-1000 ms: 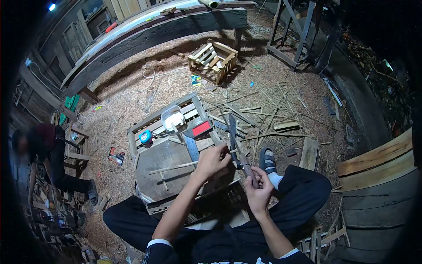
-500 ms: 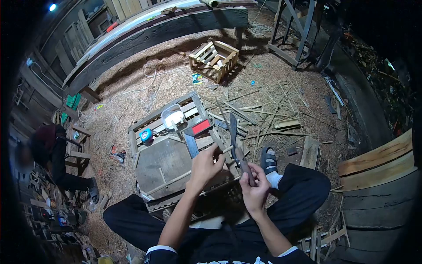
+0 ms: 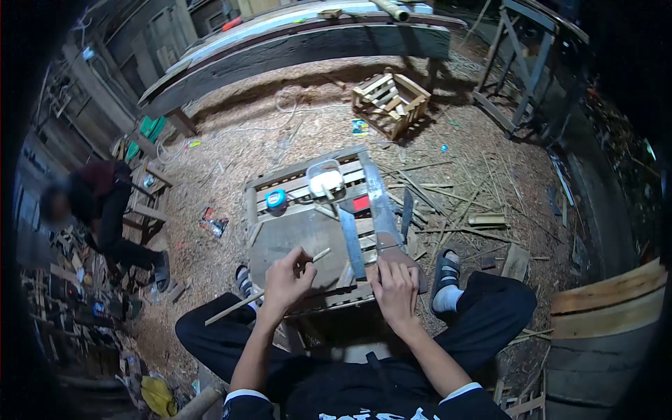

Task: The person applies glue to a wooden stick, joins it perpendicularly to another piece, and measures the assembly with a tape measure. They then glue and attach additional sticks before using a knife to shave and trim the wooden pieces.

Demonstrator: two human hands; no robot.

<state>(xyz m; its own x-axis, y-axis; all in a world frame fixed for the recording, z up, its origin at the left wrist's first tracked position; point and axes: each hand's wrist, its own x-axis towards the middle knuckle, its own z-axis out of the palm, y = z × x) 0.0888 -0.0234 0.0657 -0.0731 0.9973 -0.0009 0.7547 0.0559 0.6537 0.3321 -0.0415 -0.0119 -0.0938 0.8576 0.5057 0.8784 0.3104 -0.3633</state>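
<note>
My left hand (image 3: 287, 282) is closed around a thin bamboo stick (image 3: 234, 309), which slants across the near side of a low wooden slatted table (image 3: 306, 162). My right hand (image 3: 397, 294) is closed over the brown handle of a handsaw (image 3: 383, 210). Its broad, pale blade points away along the table's right side. A dark knife blade (image 3: 407, 213) shows just right of the saw. On the tabletop lie a flat board (image 3: 297, 241), a blue-grey metal strip (image 3: 352, 245) and a red rectangular piece (image 3: 361, 203), partly covered by the saw.
A blue tape measure (image 3: 276, 201) and a clear tub with white contents (image 3: 326, 176) stand on the table. Beyond are a slatted wooden crate (image 3: 392, 105) and a long bench (image 3: 301, 61). Bamboo strips (image 3: 448, 189) litter the floor. Another person (image 3: 112, 210) bends at the left.
My right hand has let go of the knife and taken the handsaw. My left hand has drawn the stick back towards the left. The view has shifted, moving the scene rightward.
</note>
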